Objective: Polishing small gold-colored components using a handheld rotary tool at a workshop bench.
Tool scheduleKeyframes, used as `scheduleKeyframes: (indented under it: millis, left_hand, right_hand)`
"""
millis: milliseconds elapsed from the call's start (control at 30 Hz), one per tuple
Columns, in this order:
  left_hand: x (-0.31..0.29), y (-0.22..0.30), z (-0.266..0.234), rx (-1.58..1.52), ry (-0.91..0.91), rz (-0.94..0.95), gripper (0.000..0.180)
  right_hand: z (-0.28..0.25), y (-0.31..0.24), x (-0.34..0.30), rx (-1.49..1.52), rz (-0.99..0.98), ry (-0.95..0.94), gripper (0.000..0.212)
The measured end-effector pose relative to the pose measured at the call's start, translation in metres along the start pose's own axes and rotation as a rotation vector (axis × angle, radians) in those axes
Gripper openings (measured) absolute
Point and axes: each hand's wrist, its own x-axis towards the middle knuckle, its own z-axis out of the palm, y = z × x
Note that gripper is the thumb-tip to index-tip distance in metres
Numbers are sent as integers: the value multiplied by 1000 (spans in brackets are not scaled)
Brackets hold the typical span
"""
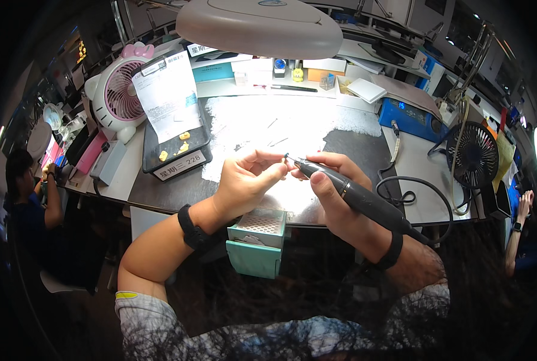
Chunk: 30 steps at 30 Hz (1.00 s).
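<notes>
My left hand (247,180) is closed in a pinch, its thumb and forefinger meeting around something too small to make out. Against those fingertips points the slim tip of a black rotary tool handpiece (368,203), gripped by my right hand (336,201) with the thumb along its body. Both hands meet over the table's front edge under bright light. A dark cable (444,231) runs from the handpiece's rear end. Just below my hands, a mint-green box with a perforated top (255,246) sticks out from the table edge.
On the left stand a black tray (181,157) with a paper sheet and several yellow pieces, and a pink-and-white fan (124,90). A large lamp (256,27) hangs above. A blue control box (408,120) and black fan (474,155) are right. Another person (31,204) sits left.
</notes>
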Motion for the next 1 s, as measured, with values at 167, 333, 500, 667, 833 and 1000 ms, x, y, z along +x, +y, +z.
scheduleKeyframes:
  millis: [167, 333, 500, 667, 833, 1000]
  left_hand:
    - [1, -1, -1, -6, 1, -4, 20]
    - [2, 1, 1, -30, -13, 8, 20]
    - [2, -1, 0, -19, 2, -4, 21]
    - [2, 0, 0, 3, 13, -8, 21]
    - [2, 0, 0, 9, 19, -16, 21]
    - [1, 1, -1, 37, 14, -25, 19]
  right_hand:
    - [-1, -2, 1, -1, 4, -21, 26]
    - [-2, 1, 0, -18, -2, -29, 26]
    - [-2, -1, 1, -19, 16, -21, 25]
    - [-2, 0, 0, -21, 14, -12, 26]
    - [-1, -1, 0, 10, 17, -20, 25]
    - [-1, -2, 0, 3, 17, -18, 26]
